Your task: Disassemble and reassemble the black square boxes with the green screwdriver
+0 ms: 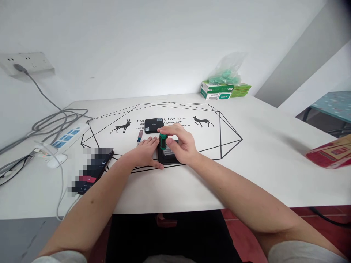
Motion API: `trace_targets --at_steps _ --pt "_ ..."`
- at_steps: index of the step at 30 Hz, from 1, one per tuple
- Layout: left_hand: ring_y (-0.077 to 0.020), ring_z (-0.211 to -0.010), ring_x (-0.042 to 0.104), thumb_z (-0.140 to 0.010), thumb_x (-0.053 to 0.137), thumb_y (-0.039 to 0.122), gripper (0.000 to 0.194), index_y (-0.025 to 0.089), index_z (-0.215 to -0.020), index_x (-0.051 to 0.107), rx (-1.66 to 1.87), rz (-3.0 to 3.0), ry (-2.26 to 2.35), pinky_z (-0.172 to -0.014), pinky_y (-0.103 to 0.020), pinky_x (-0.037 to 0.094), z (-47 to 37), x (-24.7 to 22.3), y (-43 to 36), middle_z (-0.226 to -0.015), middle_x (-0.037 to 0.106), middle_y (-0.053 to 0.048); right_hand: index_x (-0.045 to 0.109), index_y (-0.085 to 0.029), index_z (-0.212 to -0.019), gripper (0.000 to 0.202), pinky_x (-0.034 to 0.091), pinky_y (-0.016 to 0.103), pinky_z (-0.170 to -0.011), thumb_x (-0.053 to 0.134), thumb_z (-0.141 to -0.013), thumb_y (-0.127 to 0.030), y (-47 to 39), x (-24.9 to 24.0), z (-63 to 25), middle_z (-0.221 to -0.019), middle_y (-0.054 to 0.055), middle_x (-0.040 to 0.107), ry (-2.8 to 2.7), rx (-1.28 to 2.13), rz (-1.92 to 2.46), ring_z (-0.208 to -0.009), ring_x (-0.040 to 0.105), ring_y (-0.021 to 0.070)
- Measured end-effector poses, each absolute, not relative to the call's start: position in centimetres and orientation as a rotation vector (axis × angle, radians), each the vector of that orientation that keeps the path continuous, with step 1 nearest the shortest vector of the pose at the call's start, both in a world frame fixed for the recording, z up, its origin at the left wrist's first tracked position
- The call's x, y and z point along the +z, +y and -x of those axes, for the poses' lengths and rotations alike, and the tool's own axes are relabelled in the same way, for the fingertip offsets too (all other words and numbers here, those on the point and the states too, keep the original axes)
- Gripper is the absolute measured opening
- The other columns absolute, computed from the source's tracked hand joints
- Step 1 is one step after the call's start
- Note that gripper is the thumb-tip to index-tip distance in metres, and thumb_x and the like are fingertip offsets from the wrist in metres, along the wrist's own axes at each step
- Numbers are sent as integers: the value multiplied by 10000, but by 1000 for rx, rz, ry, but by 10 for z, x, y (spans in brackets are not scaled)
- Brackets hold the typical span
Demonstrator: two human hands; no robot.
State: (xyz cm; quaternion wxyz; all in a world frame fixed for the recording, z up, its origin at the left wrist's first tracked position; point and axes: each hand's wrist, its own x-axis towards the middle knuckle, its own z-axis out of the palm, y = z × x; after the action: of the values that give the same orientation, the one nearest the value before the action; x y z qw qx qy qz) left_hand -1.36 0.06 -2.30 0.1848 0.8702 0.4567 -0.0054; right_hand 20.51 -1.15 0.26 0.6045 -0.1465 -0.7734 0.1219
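Note:
My right hand [181,143] is closed around a green and black screwdriver [163,141] held upright over a black rectangular case [164,159]. The screwdriver's tip is hidden by the handle. Inside the case, a part with a printed label shows below my right fingers. Flat against the case's left side rests my left hand [148,150], its fingers stretched out. Behind both hands lies a black square cover [152,125] with small white stickers. A second, smaller screwdriver [140,136] with a clear reddish handle lies just beyond my left fingers.
At the left are a phone [95,170], a white power strip [67,138] and coiled grey cables [59,118]. Green and white boxes [218,90] with a plastic bag [227,71] on top stand against the wall. A red package [329,153] sits at the right edge.

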Motion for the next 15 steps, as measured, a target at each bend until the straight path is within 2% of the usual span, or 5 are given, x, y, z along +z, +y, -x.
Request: trace_targets --at_steps 3,8,15 --pt "-543 -1625 227 -685 689 986 1336 205 -1694 293 -38 -2411 1303 -1261 -618 285 12 -20 -1 -1761 326 -235 735 -302 -1232 243 587 506 -929 557 -1067 -313 -11 4 -205 -1154 84 809 -1803 250 318 -1048 753 258" --pt "-542 -1633 206 -686 689 989 1334 221 -1700 289 -38 -2395 1292 -1266 -641 270 10 -16 -2 -1765 318 -234 749 -297 -1277 276 595 457 -853 577 -1064 -325 -10 0 -204 -1056 82 686 -1773 275 324 -978 675 231" --pt "-541 -1636 185 -706 699 957 1386 225 -1746 149 -16 -2423 1270 -1272 -651 248 11 -18 -1 -1811 203 -220 765 -310 -1281 322 587 432 -800 517 -1078 -278 -7 -2 -205 -985 55 618 -1747 362 370 -890 622 201"
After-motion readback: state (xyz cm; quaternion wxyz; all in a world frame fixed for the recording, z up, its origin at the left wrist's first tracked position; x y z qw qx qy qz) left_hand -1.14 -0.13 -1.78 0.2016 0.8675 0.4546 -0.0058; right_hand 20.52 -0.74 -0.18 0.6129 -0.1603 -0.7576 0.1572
